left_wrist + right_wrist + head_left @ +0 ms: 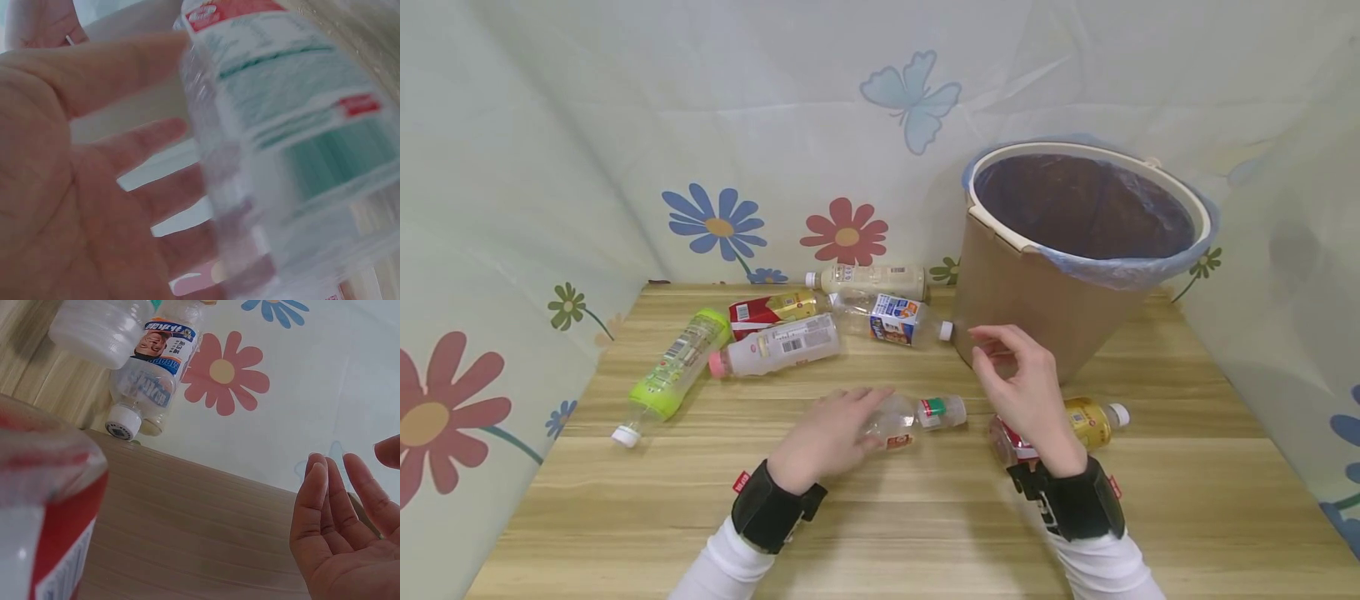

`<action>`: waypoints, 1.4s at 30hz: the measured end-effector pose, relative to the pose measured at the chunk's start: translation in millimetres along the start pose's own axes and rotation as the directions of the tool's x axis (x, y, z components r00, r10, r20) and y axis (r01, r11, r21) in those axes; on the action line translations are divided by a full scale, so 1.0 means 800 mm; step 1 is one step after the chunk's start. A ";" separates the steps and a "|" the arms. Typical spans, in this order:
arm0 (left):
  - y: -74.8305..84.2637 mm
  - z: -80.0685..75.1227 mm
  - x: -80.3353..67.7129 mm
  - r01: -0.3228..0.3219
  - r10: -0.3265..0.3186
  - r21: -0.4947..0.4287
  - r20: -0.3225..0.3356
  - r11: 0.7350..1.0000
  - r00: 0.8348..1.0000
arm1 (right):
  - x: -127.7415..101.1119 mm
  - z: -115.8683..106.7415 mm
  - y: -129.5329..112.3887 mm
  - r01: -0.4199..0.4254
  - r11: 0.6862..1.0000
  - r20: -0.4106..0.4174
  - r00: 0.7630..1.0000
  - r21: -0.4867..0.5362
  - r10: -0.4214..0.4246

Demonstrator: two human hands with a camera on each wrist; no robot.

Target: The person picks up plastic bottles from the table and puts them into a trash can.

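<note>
Left hand [829, 436] lies flat, fingers straight, on small clear bottle [917, 414] lying on worktop [880, 517]; right hand [1018, 385] loose, holds nothing; bottle looks light, squashy, slippery; best grab round middle.

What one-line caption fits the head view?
Left hand rests on a small clear bottle; right hand hangs open before a lined bin.

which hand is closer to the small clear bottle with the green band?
Left. The left hand lies on the small clear bottle, fingers over its body. The right hand is raised to the bottle's right, open and not touching it, in front of the bin.
</note>
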State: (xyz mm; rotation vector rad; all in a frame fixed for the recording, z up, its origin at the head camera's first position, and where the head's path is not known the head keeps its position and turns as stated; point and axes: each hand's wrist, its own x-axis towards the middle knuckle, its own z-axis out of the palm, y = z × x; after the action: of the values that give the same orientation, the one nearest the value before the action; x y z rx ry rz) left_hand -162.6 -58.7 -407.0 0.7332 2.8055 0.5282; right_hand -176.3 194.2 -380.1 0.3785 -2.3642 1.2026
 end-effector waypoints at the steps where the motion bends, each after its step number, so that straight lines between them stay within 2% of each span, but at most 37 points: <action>1: 0.001 0.001 0.001 -0.001 0.001 0.012 -0.008 1.000 1.000 | 0.000 0.000 0.000 0.000 1.000 0.000 1.000 0.000 0.000; 9: 0.011 0.020 0.009 -0.065 0.079 0.148 -0.091 0.987 0.993 | 0.000 0.000 0.000 0.001 1.000 0.006 1.000 -0.001 -0.001; 19: 0.014 0.035 0.013 -0.055 0.086 0.252 -0.112 0.966 0.990 | -0.002 0.003 0.001 0.002 1.000 0.024 1.000 0.000 -0.002; 24: 0.013 0.040 0.016 -0.067 0.111 0.284 -0.144 0.956 0.983 | -0.002 0.006 0.001 0.008 1.000 0.022 1.000 0.000 -0.008; 30: 0.011 0.042 0.018 -0.087 0.146 0.295 -0.187 0.952 0.971 | -0.001 0.008 0.001 0.014 1.000 0.016 1.000 0.002 -0.014; 38: 0.008 0.032 0.017 -0.096 0.135 0.227 -0.161 0.969 0.978 | 0.000 0.007 0.002 0.011 1.000 0.014 1.000 -0.001 -0.011; 42: 0.003 0.023 0.017 -0.092 0.127 0.193 -0.181 0.977 0.975 | -0.001 0.006 0.001 0.011 1.000 0.008 1.000 -0.005 -0.011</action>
State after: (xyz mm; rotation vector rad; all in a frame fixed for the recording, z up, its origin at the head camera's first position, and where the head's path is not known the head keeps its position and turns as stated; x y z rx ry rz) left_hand -167.8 -44.7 -424.4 0.9245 3.0381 0.3799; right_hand -177.5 191.1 -383.5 0.3940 -2.3685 1.1916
